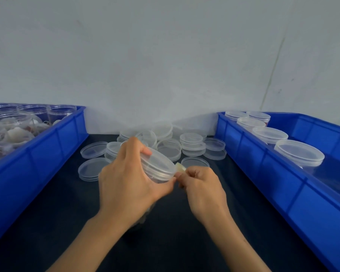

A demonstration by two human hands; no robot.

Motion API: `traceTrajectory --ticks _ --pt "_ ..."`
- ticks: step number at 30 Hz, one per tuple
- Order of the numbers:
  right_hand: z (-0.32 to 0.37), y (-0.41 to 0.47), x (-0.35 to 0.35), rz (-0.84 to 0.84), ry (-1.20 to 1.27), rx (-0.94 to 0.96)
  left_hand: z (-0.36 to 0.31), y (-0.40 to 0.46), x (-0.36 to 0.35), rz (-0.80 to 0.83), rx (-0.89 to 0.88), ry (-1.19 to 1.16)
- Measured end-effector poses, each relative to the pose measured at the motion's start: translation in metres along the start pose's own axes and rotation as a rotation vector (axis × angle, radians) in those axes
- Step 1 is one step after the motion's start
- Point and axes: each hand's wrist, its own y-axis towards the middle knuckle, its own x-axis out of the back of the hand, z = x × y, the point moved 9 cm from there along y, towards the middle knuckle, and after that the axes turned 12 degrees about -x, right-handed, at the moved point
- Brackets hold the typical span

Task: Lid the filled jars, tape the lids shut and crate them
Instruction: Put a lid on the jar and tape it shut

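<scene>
Clear round plastic jar [155,169] with its clear lid on, held tilted above the dark tabletop [165,242] near the centre, lid face turned up and toward the right; jar body mostly hidden behind the palm, contents not readable. Left hand [126,179] wraps the jar from the left side, fingers curled over the top edge of the lid, thumb along the lower rim, forearm coming up from bottom left. Right hand [200,185] just right of the jar, fingers curled together and pinching a small yellowish piece of tape [180,167] at the lid's right edge; tape touches or nearly touches the rim, cannot tell which. Right forearm angles in from bottom right. The two hands almost meet at the jar's lower right rim. Behind the hands, a loose pile of clear round plastic lids [171,144] lies on the tabletop against the pale wall [165,55], some stacked, some single and flat. Left, a blue plastic crate [47,146] holds open clear jars with pale and reddish contents [12,126]. Right, a second blue plastic crate [263,163] holds a row of lidded clear jars [298,152] standing upright along its near wall.
</scene>
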Motion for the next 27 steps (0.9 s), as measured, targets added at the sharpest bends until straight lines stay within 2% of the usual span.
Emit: traceTrajectory --ticks 10,18,20,22,24,27 --pt "0.001 -0.001 0.0 0.017 0.099 0.008 -0.014 0.003 0.011 -0.009 -0.097 0.1" --pt "0.0 0.004 -0.003 0.008 0.072 0.011 -0.023 0.002 0.018 0.028 -0.095 0.12" --pt "-0.007 0.017 0.025 -0.094 0.097 -0.049 -0.028 -0.007 0.028 -0.029 -0.05 -0.019" --pt "-0.018 0.028 0.069 -0.259 0.204 -0.075 -0.038 -0.017 0.033 -0.071 -0.096 -0.14" --pt "-0.012 0.02 0.073 -0.274 0.187 0.027 -0.043 -0.022 0.033 -0.079 -0.155 -0.113" --pt "0.0 0.008 0.039 -0.196 0.068 0.114 -0.034 -0.004 0.032 -0.083 -0.131 -0.075"
